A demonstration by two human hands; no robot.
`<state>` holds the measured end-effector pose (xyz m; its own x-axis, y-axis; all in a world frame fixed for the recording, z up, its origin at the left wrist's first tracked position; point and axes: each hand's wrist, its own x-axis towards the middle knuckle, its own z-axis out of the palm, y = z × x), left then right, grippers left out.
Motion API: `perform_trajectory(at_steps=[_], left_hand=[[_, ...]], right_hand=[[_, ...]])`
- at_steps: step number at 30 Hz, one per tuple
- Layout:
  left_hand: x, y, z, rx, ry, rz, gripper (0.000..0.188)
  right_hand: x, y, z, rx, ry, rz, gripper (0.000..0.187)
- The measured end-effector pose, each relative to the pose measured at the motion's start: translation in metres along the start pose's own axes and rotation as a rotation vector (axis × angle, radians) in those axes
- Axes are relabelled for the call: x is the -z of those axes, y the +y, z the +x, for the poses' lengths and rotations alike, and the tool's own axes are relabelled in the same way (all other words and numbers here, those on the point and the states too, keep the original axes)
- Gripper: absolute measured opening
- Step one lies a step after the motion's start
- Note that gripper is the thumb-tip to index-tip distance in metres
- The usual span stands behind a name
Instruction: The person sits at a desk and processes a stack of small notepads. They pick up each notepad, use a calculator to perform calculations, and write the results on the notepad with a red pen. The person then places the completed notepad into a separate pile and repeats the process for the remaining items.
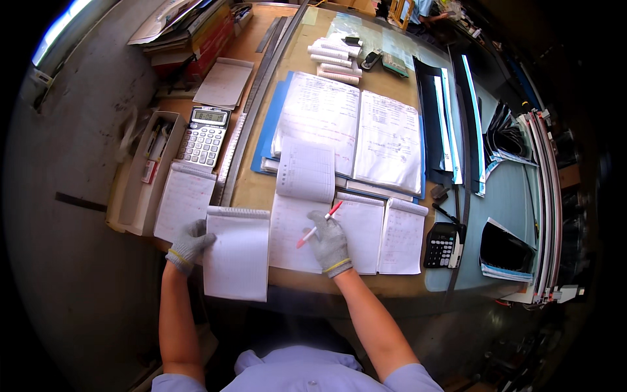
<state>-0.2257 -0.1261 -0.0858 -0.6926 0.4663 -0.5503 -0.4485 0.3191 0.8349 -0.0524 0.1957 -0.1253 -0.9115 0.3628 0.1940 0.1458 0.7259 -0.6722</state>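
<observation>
While your left hand point(190, 245), in a grey knitted glove, sits at the left edge of a white lined notepad with a spiral-bound top point(236, 258), your right hand point(331, 244), gloved alike, grasps a slim red-and-white pen point(321, 223). Your left thumb lies against the edge of that notepad, with the fingers curled beside it; whether they pinch the paper from below, you cannot tell from here. The pen slants through your right fingers, its red end up and to the right, over an open white paper pad point(292, 225) whose upper leaf is folded back across a blue flat folder point(264, 140) bearing wide printed white sheets point(320, 117). To the right of your right hand lie two more white handwritten pads, a middle one point(364, 225) and an outer one point(402, 235), then a black desk calculator point(441, 247). Just beyond your left hand is a white sheet pad with reddish writing point(185, 199), below a silver-grey calculator point(204, 138); near them stand a long pale cardboard box point(134, 210) holding pens and a narrow metal ruler point(230, 160) marked along its length.
</observation>
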Motion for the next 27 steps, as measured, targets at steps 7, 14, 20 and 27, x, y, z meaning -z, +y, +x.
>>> perform_trajectory(at_steps=[7, 14, 20, 27], left_hand=[[-0.032, -0.019, -0.024, 0.138, -0.256, -0.174, 0.051], [-0.033, -0.043, -0.023, 0.066, -0.114, 0.018, 0.045], [-0.008, -0.030, -0.017, -0.025, 0.100, 0.064, 0.035], [-0.032, 0.010, -0.009, -0.038, 0.473, 0.926, 0.033]], right_hand=[[-0.004, 0.004, -0.004, -0.007, 0.026, 0.031, 0.033], [-0.007, 0.008, -0.008, 0.037, 0.052, 0.053, 0.023], [-0.007, 0.009, -0.008, 0.109, 0.048, -0.006, 0.024], [-0.007, 0.013, -0.013, 0.113, 0.025, -0.029, 0.028]])
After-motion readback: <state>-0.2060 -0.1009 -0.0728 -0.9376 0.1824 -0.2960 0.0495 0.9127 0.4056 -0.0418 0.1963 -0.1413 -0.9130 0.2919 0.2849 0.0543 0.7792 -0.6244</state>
